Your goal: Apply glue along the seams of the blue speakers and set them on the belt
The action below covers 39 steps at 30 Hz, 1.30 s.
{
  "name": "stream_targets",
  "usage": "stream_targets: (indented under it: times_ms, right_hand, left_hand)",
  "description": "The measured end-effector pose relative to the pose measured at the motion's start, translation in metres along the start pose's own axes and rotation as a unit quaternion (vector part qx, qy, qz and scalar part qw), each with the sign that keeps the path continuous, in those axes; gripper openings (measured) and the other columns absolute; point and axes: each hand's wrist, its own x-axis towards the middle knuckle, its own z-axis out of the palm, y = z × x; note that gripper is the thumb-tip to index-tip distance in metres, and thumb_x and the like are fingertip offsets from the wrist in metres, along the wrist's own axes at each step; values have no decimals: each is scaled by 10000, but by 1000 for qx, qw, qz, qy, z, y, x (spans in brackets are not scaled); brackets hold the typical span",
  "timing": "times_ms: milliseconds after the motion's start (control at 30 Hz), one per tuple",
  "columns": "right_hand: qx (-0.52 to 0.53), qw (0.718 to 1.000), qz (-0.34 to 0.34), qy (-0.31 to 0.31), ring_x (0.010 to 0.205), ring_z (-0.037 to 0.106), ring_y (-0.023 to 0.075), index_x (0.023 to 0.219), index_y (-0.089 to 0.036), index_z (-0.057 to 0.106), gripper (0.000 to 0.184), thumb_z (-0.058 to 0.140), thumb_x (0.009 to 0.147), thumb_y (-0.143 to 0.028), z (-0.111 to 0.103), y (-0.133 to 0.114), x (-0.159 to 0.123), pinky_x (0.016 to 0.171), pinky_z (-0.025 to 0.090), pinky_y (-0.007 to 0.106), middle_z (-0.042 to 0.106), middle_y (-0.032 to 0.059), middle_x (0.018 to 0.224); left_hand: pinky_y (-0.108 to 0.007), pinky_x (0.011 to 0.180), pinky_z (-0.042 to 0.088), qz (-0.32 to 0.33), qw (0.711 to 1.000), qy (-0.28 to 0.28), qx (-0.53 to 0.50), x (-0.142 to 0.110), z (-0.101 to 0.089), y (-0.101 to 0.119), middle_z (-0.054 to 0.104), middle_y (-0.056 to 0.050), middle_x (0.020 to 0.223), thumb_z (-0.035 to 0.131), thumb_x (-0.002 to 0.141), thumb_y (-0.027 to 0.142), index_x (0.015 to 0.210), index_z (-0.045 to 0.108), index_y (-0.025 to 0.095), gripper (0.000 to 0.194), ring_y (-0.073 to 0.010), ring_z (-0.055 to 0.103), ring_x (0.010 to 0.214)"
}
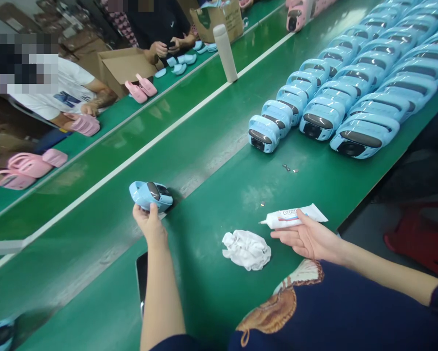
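Note:
In the head view, my left hand is closed around a light blue device with a carrying handle. A dark panel and a black end face show on that device, which is held over the green belt beside the table's edge. My right hand has its thumb across a white glue tube marked D7000, with the fingers along its lower side. The tube's thin nozzle points left. A crumpled white cloth lies on the table just left of my right hand.
Rows of blue devices fill the table's right side. Small metal pieces lie before them. A phone-like dark object is by my left forearm. Across the belt, co-workers handle parts near pink devices. A pale post stands mid-belt.

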Motion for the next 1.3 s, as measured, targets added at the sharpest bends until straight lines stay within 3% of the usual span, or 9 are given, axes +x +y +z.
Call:
stream_targets:
  times_ms: [167,300,400,500,600,800,933,1133,1300]
  right_hand:
    - [-318,947,-9,-55,539,678,98,979,-83,668,751,83,1015,-554,-11,-5,1,343,408,117,746,159,872]
    - [-424,899,-71,-83,493,634,136,825,-99,662,543,571,849,-634,4,-31,-16,346,370,161,709,111,680]
    - [-502,832,-233,-38,691,649,125,973,-153,668,377,669,843,-506,37,-73,-27,533,443,186,723,74,894]
    - [-671,453,-545,216,856,621,186,1157,-202,622,320,542,929,-410,75,-127,-14,757,466,317,663,80,1112]
    - [-716,316,-494,378,1009,597,273,1295,-171,502,448,439,966,-468,102,-177,15,772,445,368,612,139,1205]
    - [-749,267,-475,377,863,608,298,1057,-117,606,322,519,898,-383,116,-197,38,678,381,338,680,166,954]
    - [-756,264,-502,326,738,594,220,941,-169,616,305,547,858,-455,113,-150,18,599,321,281,661,73,796]
    - [-735,415,-536,1,457,384,66,736,-167,595,263,660,788,-416,121,-54,-26,469,242,219,443,-70,507]
    - [-713,523,-419,-208,543,505,66,928,-163,637,335,573,909,-492,120,-42,-30,507,356,180,592,-40,655]
  left_hand:
    - [-450,1186,271,9,1000,6,-9,-40,-20,-12,357,-178,1545,772,725,340,1390,412,172,775,-314,277,1467]
    - [-532,1145,333,-8,999,-35,-15,-82,-34,-3,487,-189,1456,803,703,361,1355,498,197,738,-349,426,1384]
    - [-513,1078,435,14,997,-76,-22,-105,-38,20,599,-137,1353,766,769,342,1324,559,248,600,-315,538,1294]
    - [-426,1032,500,95,987,-127,-30,-123,-37,46,645,-77,1307,707,833,267,1321,579,290,505,-253,597,1232]
    - [-376,1031,504,156,971,-182,0,-138,-38,63,666,-48,1287,648,874,210,1344,565,298,486,-217,625,1195]
    - [-254,1046,462,293,906,-279,123,-152,-52,88,655,-7,1315,607,871,107,1259,641,286,429,-160,613,1204]
    - [-286,1000,500,227,950,-207,53,-164,-36,100,703,1,1220,576,908,145,1107,712,297,284,-172,648,1142]
    - [-402,1150,340,45,973,-221,41,-171,19,103,520,-47,1471,653,867,368,1352,560,290,500,-256,440,1383]
    - [-343,862,520,-33,953,-280,-113,-173,25,98,746,-61,1002,587,856,365,916,737,206,227,-250,680,979]
